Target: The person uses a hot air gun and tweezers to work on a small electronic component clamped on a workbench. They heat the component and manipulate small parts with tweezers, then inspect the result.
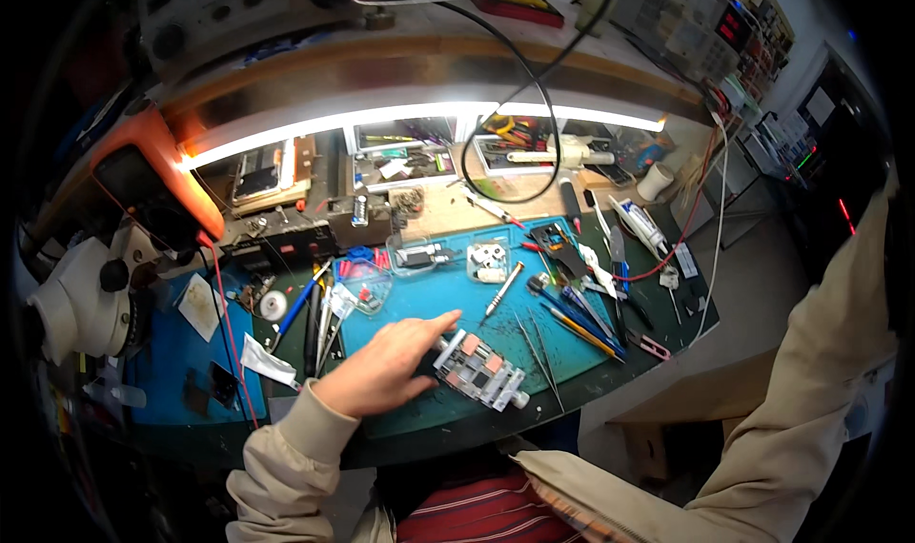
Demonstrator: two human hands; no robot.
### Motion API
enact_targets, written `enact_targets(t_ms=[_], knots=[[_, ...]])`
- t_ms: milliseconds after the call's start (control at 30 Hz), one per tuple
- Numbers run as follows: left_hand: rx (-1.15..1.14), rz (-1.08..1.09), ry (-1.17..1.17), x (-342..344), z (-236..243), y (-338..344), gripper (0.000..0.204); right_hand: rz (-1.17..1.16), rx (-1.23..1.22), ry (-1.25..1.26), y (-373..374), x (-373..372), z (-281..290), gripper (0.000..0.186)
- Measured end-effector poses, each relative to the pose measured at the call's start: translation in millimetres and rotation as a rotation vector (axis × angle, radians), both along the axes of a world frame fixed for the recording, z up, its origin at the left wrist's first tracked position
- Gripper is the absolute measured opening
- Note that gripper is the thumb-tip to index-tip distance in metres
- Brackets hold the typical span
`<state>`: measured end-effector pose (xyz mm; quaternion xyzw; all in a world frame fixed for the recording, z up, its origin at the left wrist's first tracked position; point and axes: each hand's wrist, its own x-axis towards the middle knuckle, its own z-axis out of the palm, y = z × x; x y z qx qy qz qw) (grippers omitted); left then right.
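My left hand (389,364) is over the front of the blue work mat, its index finger stretched out and its thumb apart from it. It is open beside the left end of a small metal clamp fixture (503,390), which holds a circuit board (474,364) with copper-coloured patches. Whether the fingertips touch the fixture I cannot tell. A round knob sticks out at the fixture's right end. Right of it lie metal tweezers (541,352), and behind it a slim screwdriver (505,288). My right arm (791,400) reaches out to the far right, with its hand outside the picture.
Pens and screwdrivers (581,328) crowd the mat's right side. Small clear dishes (488,259) of parts stand behind. At left are an orange multimeter (157,176), a white microscope (81,295) and a red cable (229,324). A black cable (543,76) loops overhead.
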<state>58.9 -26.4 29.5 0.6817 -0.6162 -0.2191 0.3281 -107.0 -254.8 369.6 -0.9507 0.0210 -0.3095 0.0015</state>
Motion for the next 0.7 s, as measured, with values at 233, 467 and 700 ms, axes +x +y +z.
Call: enact_targets(t_ms=[233,467,700], knots=[[0.062,-0.029,0.169,5.2,0.9,-10.8,0.097,0.036,0.154,0.378,-25.0,-57.6,-224.2,0.024],[0.009,0.200,0.116,-26.3,-1.4,20.7,0.102,-0.070,0.286,0.447,-10.4,-73.8,-327.7,0.048],[-0.120,0.361,-0.100,-57.6,-18.0,22.0,0.105,-0.099,0.417,0.229,-34.3,-67.5,-324.9,0.035]])
